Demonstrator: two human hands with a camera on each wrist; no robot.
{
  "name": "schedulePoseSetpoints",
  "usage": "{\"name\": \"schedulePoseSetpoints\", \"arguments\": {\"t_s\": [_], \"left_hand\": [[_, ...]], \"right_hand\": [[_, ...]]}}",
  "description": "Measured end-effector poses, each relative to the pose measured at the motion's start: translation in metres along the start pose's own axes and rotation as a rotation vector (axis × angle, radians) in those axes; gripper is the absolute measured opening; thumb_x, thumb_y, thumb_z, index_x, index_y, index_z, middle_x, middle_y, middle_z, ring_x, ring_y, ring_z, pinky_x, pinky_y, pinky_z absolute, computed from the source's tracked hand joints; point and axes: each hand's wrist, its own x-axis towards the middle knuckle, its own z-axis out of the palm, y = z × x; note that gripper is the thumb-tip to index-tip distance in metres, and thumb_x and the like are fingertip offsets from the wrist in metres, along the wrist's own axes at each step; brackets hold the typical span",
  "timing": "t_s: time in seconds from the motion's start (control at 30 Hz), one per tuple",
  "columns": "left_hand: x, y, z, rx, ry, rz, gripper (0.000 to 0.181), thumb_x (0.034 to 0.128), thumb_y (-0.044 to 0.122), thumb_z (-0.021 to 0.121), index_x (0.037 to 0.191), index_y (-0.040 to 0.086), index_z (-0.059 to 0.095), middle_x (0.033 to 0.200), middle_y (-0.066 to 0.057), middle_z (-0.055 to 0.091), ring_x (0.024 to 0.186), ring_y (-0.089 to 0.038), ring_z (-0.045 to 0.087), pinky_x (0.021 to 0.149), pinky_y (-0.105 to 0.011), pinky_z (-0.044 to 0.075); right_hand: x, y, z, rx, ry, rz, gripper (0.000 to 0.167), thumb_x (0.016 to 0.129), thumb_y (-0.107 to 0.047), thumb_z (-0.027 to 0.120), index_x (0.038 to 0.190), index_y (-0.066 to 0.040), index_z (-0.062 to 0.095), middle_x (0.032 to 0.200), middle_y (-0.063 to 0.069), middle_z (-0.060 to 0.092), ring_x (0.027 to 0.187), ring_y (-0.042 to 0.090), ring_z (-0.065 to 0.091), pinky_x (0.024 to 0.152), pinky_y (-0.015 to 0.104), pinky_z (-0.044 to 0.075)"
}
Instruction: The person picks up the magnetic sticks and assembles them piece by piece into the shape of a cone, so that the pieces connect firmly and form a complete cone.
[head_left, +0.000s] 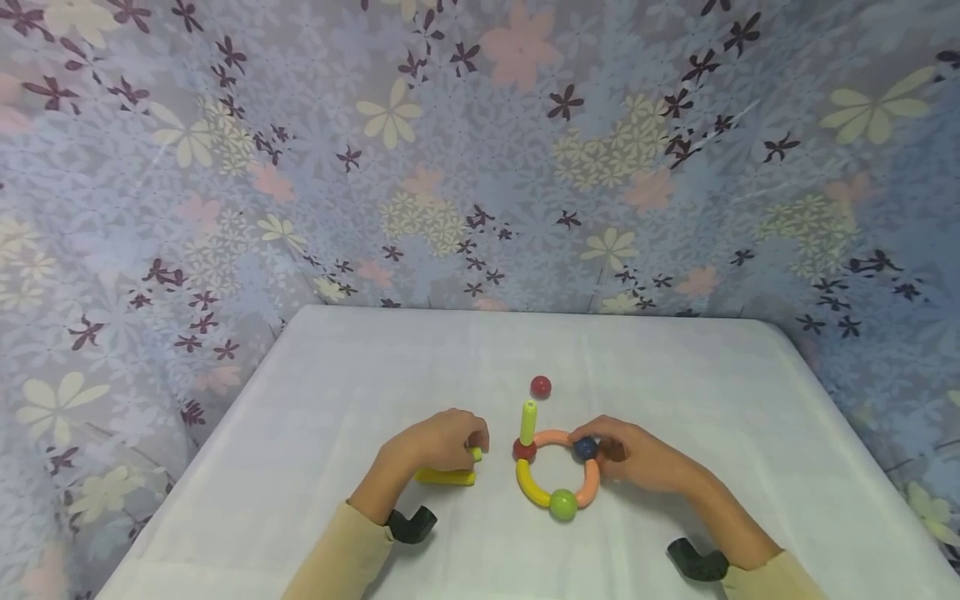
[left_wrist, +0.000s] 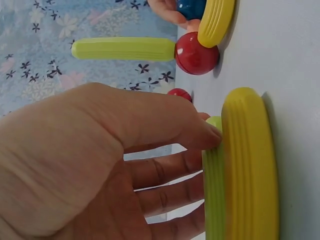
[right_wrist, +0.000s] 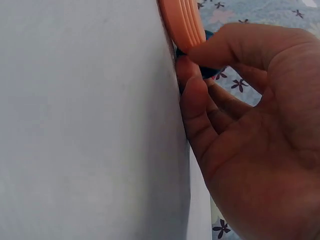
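On the white table lies a ring of toy pieces: a red ball, a blue ball, a green ball, a curved yellow stick and two curved orange sticks. A light green stick stands upright from the red ball. My right hand holds the ring at the blue ball; in the right wrist view its fingers partly cover that ball. Left of the ring, my left hand pinches another light green stick between thumb and fingers. Right beside it lies a loose yellow stick.
A loose red ball sits behind the ring. The white-covered table meets flowered cloth at its back and sides. Each wrist carries a dark camera mount, such as the left one.
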Motion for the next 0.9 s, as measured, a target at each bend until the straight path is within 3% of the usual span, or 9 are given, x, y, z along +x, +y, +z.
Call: {"name": "schedulePoseSetpoints", "arguments": {"t_s": [0.37, 0.63, 0.9], "left_hand": [[-0.005, -0.003, -0.001, -0.018, 0.007, -0.009, 0.018, 0.0806, 0.013, 0.072, 0.094, 0.025, 0.066, 0.086, 0.011, 0.057, 0.080, -0.012, 0.053, 0.074, -0.030, 0.048], [-0.005, -0.006, -0.003, -0.037, 0.009, -0.008, 0.019, 0.0794, 0.013, 0.074, 0.091, 0.026, 0.065, 0.086, 0.011, 0.058, 0.079, -0.013, 0.054, 0.073, -0.030, 0.048], [0.002, -0.016, -0.004, -0.165, 0.078, 0.097, 0.021, 0.0804, 0.012, 0.076, 0.095, 0.025, 0.069, 0.087, 0.012, 0.062, 0.080, -0.010, 0.058, 0.068, -0.024, 0.051]], "right_hand": [[0.003, 0.001, 0.000, -0.036, 0.016, 0.054, 0.046, 0.085, -0.003, 0.070, 0.125, -0.023, 0.060, 0.113, -0.001, 0.058, 0.086, 0.023, 0.055, 0.071, 0.032, 0.050], [0.001, 0.000, -0.001, -0.062, 0.041, 0.067, 0.042, 0.085, -0.008, 0.071, 0.124, -0.021, 0.061, 0.115, -0.002, 0.059, 0.089, 0.021, 0.054, 0.076, 0.033, 0.049], [0.000, 0.000, -0.002, -0.055, 0.050, 0.086, 0.042, 0.085, -0.009, 0.071, 0.123, -0.023, 0.061, 0.114, -0.002, 0.058, 0.090, 0.023, 0.055, 0.075, 0.034, 0.049]]}}
